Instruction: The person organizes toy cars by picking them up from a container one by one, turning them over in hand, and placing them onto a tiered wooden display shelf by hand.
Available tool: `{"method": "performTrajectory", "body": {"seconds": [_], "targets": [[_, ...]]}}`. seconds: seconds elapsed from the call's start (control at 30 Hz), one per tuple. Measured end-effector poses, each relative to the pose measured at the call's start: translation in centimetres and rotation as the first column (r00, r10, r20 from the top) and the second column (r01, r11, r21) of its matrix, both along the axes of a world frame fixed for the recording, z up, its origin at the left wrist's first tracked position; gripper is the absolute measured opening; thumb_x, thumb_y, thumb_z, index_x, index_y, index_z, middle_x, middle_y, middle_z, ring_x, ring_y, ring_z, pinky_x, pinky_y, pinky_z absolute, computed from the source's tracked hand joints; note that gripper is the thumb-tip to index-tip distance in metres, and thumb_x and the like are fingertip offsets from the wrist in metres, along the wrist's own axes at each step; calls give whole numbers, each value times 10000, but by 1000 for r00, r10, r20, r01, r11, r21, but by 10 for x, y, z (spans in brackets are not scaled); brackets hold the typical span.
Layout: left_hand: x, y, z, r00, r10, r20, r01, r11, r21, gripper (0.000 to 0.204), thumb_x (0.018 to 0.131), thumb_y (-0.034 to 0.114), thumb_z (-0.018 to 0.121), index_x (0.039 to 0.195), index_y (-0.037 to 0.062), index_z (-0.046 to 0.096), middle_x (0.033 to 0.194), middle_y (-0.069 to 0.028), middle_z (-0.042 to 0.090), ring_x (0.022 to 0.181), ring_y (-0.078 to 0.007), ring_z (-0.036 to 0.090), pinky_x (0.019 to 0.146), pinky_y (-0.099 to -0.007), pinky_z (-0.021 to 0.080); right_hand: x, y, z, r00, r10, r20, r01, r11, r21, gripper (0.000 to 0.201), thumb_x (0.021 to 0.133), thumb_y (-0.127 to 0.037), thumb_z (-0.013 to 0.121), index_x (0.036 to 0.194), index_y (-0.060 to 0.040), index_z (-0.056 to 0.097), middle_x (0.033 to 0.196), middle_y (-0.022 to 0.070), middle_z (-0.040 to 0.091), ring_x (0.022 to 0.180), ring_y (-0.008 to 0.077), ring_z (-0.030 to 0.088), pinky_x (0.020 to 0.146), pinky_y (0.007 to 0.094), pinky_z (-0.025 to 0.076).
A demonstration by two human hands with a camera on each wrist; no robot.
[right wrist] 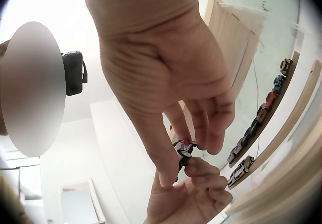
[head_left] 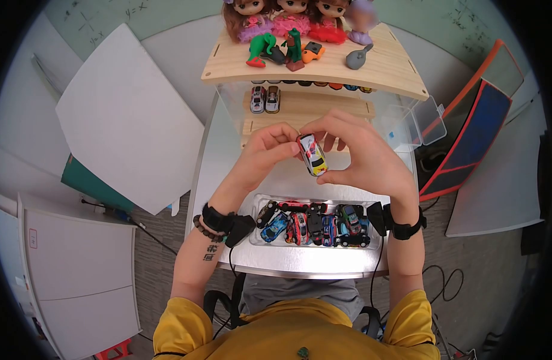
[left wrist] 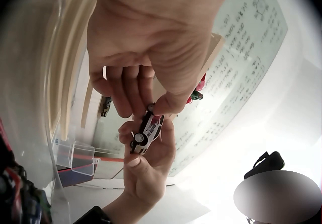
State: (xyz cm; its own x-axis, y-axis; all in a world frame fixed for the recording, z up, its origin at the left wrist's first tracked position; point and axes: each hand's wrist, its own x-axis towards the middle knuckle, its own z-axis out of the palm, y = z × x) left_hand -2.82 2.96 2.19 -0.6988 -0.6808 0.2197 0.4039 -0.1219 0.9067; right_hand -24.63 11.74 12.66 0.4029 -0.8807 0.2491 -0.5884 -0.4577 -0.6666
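A small white toy car [head_left: 313,155] with red and yellow markings is held up between both hands, over the table. The left hand [head_left: 267,151] pinches its far end with thumb and fingers. From the other side, the right hand [head_left: 372,157] spans the car lengthwise, thumb at the near end and index finger at the far end. Side lettering and dark wheels on the toy car [left wrist: 148,131] show in the left wrist view. In the right wrist view the right hand's thumb partly covers the toy car [right wrist: 183,151].
Below the hands, a clear tray [head_left: 256,240] holds several toy cars. A tiered wooden display shelf [head_left: 228,63] stands behind, with two toy cars [head_left: 265,99] on a lower tier and a row above. Dolls [head_left: 291,18] and small figures [head_left: 294,51] sit on top. An open plastic box [head_left: 431,123] is at right.
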Motion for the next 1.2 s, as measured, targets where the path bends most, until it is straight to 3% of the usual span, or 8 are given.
{"method": "performTrajectory", "body": {"seconds": [0.33,0.43,0.5,0.6,0.8,0.87,1.0,1.2], "targets": [[0,1,-1,999,17,34,-15,999,-42,169,983,129,692,1101,19,642,1073,-40,700,1016,-136,666,937,-305,518,-1,1,-1,1000,-1,22,1,1000,7,684,630,-35,912,1264,-110,668,1057,75,580,963,256,604,862,385,524],[-1,3,2,1000,-7,-26,7,1000,-8,351,970,172,699,1268,9,611,1188,-56,674,1115,-141,636,990,-328,498,-5,0,-1,998,29,46,-28,999,-27,704,614,-43,923,1273,-126,690,1090,75,572,1015,262,595,894,380,516],[1,2,1,968,-187,-166,204,975,92,552,946,216,714,1420,-4,537,1318,-81,630,1222,-164,598,1061,-369,472,-5,-1,0,998,57,31,-55,997,-52,715,605,-48,930,1277,-134,702,1102,74,567,1044,263,587,910,376,511],[4,7,4,977,-180,-114,188,980,70,674,888,335,765,1423,-7,542,1295,-109,623,1215,-212,606,1057,-399,477,-6,-2,-1,995,75,72,-71,996,-55,730,599,-73,940,1288,-151,715,1114,55,551,1074,248,564,922,367,498],[4,9,1,986,-140,-94,150,983,106,642,903,289,746,1429,-17,542,1292,-118,621,1191,-214,620,1038,-398,495,-10,-6,-5,989,109,97,-106,994,-32,732,620,-143,953,1312,-168,715,1145,23,527,1074,205,540,867,329,473],[4,8,-1,985,-143,-94,153,983,100,640,905,283,744,1431,-20,540,1289,-114,624,1186,-209,624,1038,-391,495,-9,-7,-6,990,87,113,-85,996,-21,753,589,-276,996,1285,-144,742,1210,40,602,1092,200,558,840,324,472],[6,5,1,961,-233,-150,244,967,66,493,962,176,702,1396,-13,564,1270,-80,646,1206,-166,606,1078,-347,460,-11,-8,-8,987,107,120,-105,994,-19,755,588,-278,1000,1284,-141,743,1220,42,607,1091,195,562,839,322,476],[5,9,8,972,-208,-113,214,976,46,477,948,205,725,1345,-26,593,1238,-84,666,1171,-156,621,1050,-327,467,-11,-8,-8,983,125,132,-125,992,-9,749,589,-284,1005,1276,-136,744,1221,42,610,1076,192,573,834,320,482]]}}
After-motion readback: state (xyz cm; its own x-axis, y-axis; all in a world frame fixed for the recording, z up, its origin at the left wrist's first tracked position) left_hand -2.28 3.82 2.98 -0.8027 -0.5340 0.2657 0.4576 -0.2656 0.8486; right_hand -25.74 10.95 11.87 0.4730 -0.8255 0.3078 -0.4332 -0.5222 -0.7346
